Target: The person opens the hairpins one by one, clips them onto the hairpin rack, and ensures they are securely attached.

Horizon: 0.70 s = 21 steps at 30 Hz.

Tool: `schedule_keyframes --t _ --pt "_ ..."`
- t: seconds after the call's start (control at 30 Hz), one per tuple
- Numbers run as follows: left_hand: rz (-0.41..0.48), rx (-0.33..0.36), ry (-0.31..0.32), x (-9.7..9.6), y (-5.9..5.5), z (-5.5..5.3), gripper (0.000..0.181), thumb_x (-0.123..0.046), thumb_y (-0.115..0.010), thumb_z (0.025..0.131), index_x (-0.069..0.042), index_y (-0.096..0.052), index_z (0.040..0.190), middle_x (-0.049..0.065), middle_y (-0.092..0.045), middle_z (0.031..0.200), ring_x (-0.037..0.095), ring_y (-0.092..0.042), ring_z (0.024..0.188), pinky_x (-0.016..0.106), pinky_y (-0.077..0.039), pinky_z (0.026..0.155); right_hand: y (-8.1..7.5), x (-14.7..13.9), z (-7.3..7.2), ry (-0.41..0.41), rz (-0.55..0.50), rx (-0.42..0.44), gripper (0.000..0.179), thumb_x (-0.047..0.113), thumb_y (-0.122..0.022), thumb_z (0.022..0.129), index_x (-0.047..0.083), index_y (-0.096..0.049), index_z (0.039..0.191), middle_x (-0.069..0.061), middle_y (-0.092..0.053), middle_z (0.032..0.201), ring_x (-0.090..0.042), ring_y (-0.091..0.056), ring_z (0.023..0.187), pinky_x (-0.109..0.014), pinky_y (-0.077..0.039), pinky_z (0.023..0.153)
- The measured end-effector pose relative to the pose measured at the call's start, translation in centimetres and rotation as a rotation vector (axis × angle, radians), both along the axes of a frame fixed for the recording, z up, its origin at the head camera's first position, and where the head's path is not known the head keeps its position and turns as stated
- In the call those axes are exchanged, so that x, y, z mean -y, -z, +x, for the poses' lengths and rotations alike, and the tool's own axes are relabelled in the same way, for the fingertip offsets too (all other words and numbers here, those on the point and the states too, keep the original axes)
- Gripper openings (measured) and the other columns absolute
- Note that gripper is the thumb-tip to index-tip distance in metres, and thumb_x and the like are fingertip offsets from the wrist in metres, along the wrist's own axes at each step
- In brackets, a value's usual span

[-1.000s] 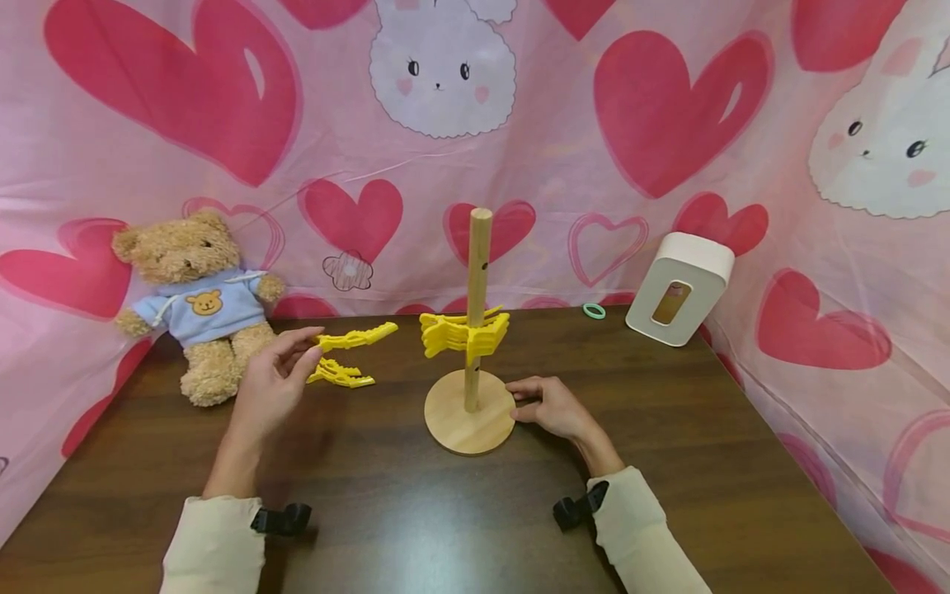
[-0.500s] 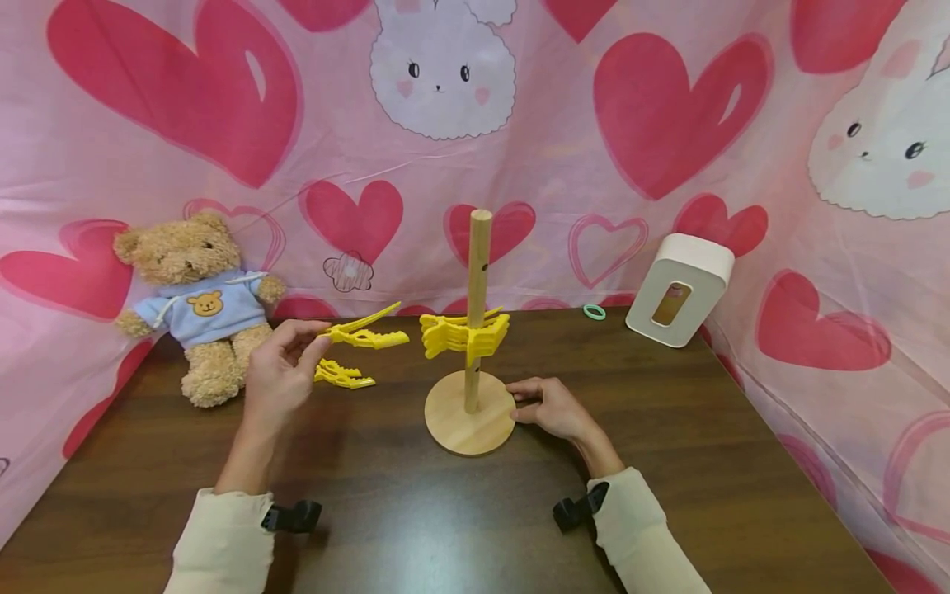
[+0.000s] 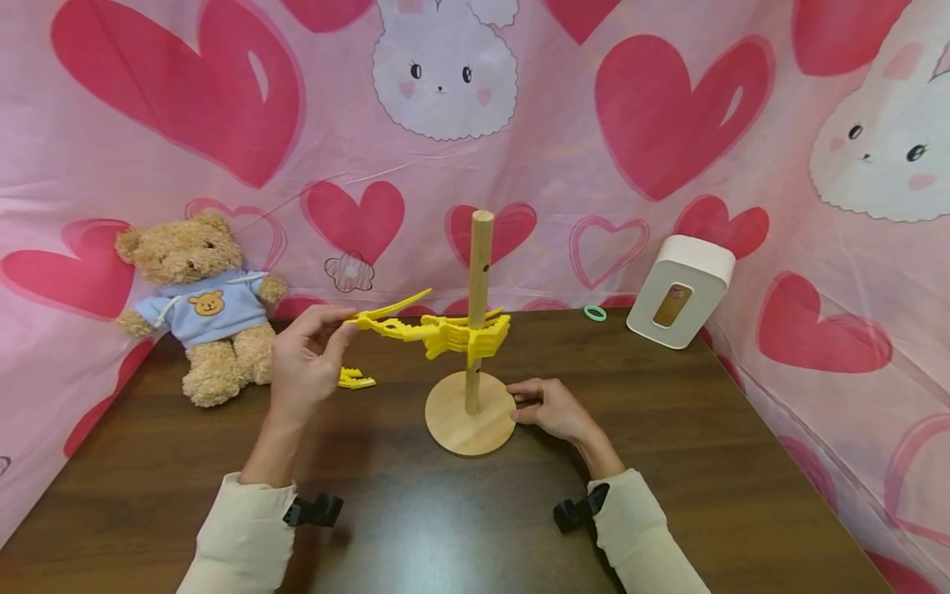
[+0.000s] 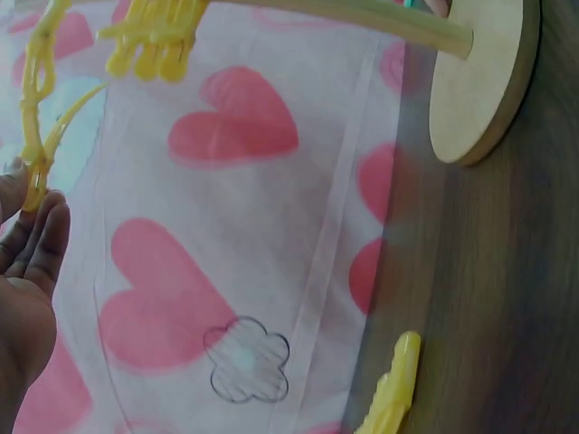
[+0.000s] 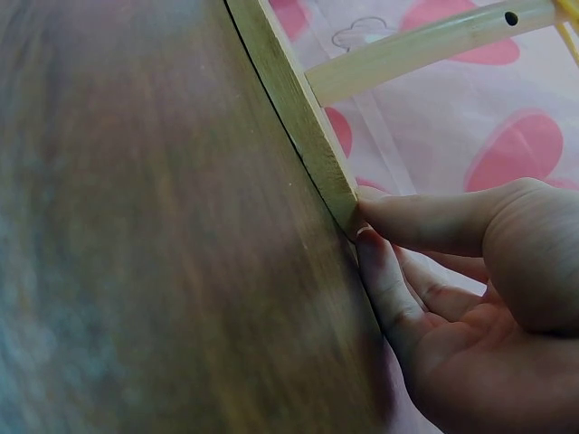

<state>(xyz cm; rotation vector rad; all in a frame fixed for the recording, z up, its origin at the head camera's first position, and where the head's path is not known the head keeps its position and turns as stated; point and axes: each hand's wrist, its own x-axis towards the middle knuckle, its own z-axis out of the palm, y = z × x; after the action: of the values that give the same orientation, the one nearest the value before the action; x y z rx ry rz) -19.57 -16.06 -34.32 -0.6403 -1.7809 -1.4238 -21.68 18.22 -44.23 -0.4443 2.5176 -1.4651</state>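
Observation:
In the head view my left hand (image 3: 308, 355) pinches the tail of a yellow alligator hair clip (image 3: 367, 320) between thumb and fingers. The clip's jaws are spread and point right, and the lower one overlaps several yellow clips (image 3: 486, 338) fastened around a wooden post (image 3: 479, 256). The post rises upright from a round wooden base (image 3: 451, 425). At that base's right edge, my right hand (image 3: 557, 410) grips the rim, thumb on top and fingers at the side, as the right wrist view shows. Another yellow clip (image 3: 358, 381) lies on the table, partly behind my left hand.
A teddy bear (image 3: 211, 305) in a blue top sits at the back left. At the back right stand a white box (image 3: 693, 280) with an oval opening and a small mint-green ring (image 3: 594, 313). Pink heart-print cloth (image 3: 564, 148) hangs behind the dark wooden table (image 3: 445, 528).
My left hand has moved right and slightly up with the clip, towards the post. The clip's jaws have spread apart. My right hand has stayed at the base.

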Motion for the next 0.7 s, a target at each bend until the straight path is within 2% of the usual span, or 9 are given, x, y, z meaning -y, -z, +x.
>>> schedule_keyframes --t 0.2,0.4,0.7 --pt "-0.029 -0.008 0.018 -1.7 -0.5 0.0 0.021 0.021 -0.070 0.083 0.015 -0.070 0.103 0.022 -0.069 0.096 0.007 -0.063 0.084 0.017 -0.053 0.077 0.0 -0.1 0.0 -0.005 0.002 -0.009 0.040 0.000 -0.075 0.087 -0.007 -0.067 0.125 -0.019 -0.068 0.119 -0.031 -0.062 0.106 -0.038 -0.052 0.089" --pt "-0.054 -0.044 0.017 -3.3 -0.6 -0.2 0.023 0.021 -0.072 0.081 0.013 -0.071 0.103 0.022 -0.071 0.098 0.011 -0.064 0.088 0.017 -0.053 0.083 0.0 0.0 0.0 -0.009 0.001 -0.008 0.040 0.000 -0.075 0.087 -0.007 -0.067 0.125 -0.019 -0.068 0.119 -0.031 -0.062 0.107 -0.037 -0.052 0.089" --pt "-0.089 -0.098 0.000 -4.6 -0.5 -0.5 0.023 0.016 -0.076 0.081 0.009 -0.073 0.102 0.018 -0.071 0.096 0.023 -0.061 0.083 0.021 -0.052 0.079 -0.1 0.0 0.0 -0.009 0.005 -0.005 0.040 0.000 -0.074 0.087 -0.007 -0.067 0.126 -0.019 -0.067 0.120 -0.031 -0.062 0.107 -0.039 -0.052 0.090"
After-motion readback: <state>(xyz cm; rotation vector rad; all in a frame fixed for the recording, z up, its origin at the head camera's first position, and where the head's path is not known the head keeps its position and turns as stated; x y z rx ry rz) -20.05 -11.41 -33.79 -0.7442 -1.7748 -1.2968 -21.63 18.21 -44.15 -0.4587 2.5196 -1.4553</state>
